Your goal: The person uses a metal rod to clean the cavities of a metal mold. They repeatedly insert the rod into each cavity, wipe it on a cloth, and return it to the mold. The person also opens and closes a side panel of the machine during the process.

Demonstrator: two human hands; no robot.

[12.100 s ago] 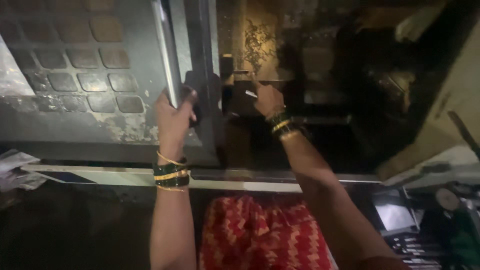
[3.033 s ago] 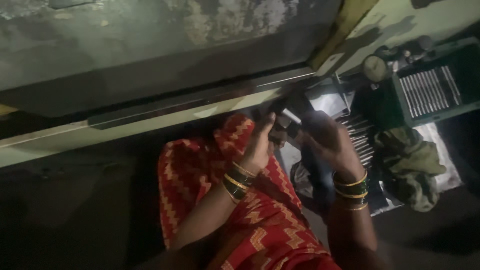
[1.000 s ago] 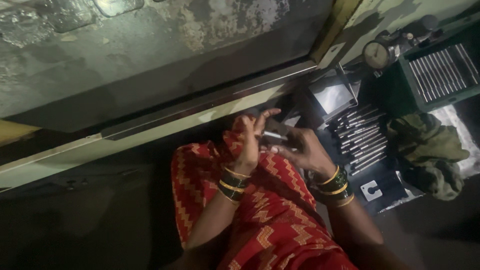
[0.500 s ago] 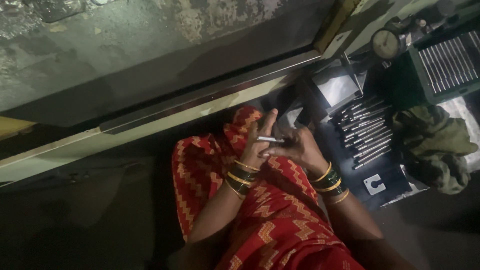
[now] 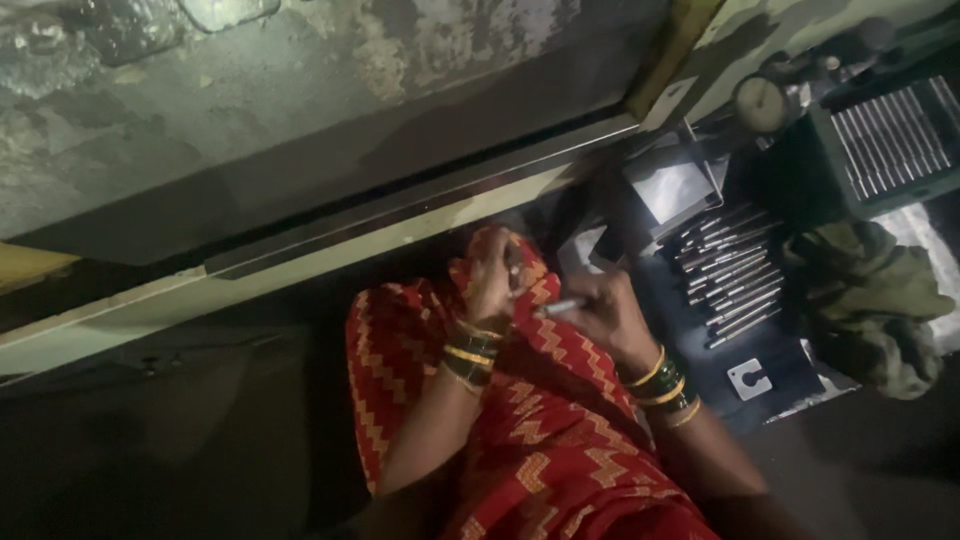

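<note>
My right hand (image 5: pixel 603 313) grips a short silver metal rod (image 5: pixel 560 307) near my lap, its tip pointing left. My left hand (image 5: pixel 489 280) is closed on the red zigzag-patterned cloth (image 5: pixel 520 420) of my clothing, right beside the rod's tip. Both wrists carry gold and green bangles. The scene is dim and slightly blurred.
A dark tray (image 5: pixel 745 330) to the right holds several silver rods (image 5: pixel 728 278) in rows, with a small C-shaped gauge (image 5: pixel 750 379). A dial gauge (image 5: pixel 762 102), a green crate of rods (image 5: pixel 885 130) and a crumpled olive cloth (image 5: pixel 872 300) lie farther right. A grimy machine front (image 5: pixel 300 150) runs above.
The view has drifted slightly; my hands stay together at my lap with the rod, and my left hand has closed more onto the red cloth near the rod's tip.
</note>
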